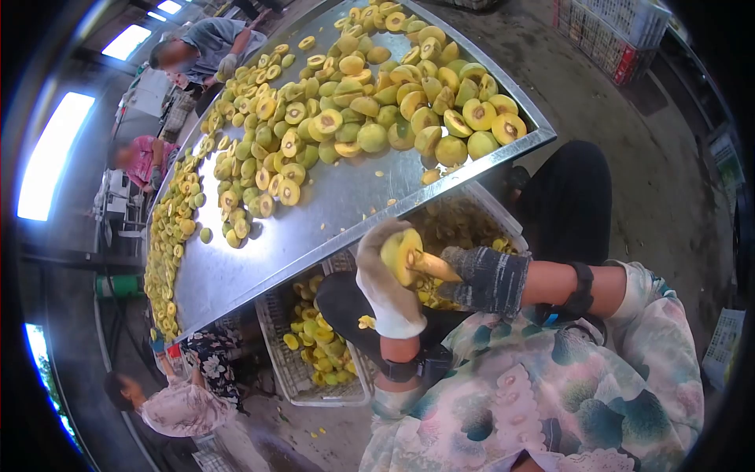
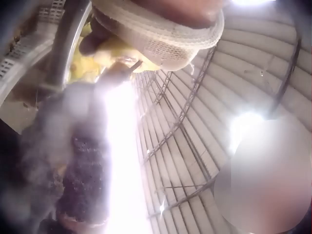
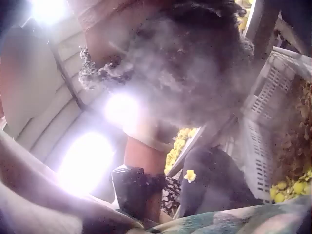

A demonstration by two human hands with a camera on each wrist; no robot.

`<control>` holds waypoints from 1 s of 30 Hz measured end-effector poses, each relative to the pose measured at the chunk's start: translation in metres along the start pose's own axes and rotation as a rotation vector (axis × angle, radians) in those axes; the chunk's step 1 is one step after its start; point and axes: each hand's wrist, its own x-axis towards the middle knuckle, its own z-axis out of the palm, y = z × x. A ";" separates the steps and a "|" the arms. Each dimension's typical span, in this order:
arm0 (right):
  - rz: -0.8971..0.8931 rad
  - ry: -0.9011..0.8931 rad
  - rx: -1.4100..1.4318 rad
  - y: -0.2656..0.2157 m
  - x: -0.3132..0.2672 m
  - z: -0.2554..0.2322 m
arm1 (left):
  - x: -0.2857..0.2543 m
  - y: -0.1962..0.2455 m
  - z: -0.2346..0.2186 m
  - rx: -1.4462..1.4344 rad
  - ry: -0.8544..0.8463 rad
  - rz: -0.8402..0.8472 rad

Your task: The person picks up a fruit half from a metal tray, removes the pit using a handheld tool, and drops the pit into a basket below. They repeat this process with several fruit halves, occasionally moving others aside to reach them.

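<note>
In the head view my left hand (image 1: 387, 277), in a white glove, holds a halved yellow-green peach-like fruit (image 1: 399, 253) with its cut face turned to the right. My right hand (image 1: 494, 280) wears a dark grey knit glove and grips a tan wooden-handled tool (image 1: 434, 267). The tool's end meets the cut face of the fruit, so its tip is hidden there. Part of the same fruit (image 2: 123, 54) shows under the white cuff in the left wrist view. The grey glove (image 3: 190, 63), blurred, fills the top of the right wrist view.
A metal-rimmed table (image 1: 346, 212) heaped with halved fruit stands ahead. Below it are a crate (image 1: 287, 385) of yellow pieces and another crate (image 1: 515, 228) with brownish scraps, close by my hands. Several people work around the table. Stacked crates (image 1: 605, 39) stand at the back right.
</note>
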 end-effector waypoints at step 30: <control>0.393 -0.482 -0.138 0.107 0.014 0.013 | 0.022 -0.029 -0.160 1.612 0.324 -0.242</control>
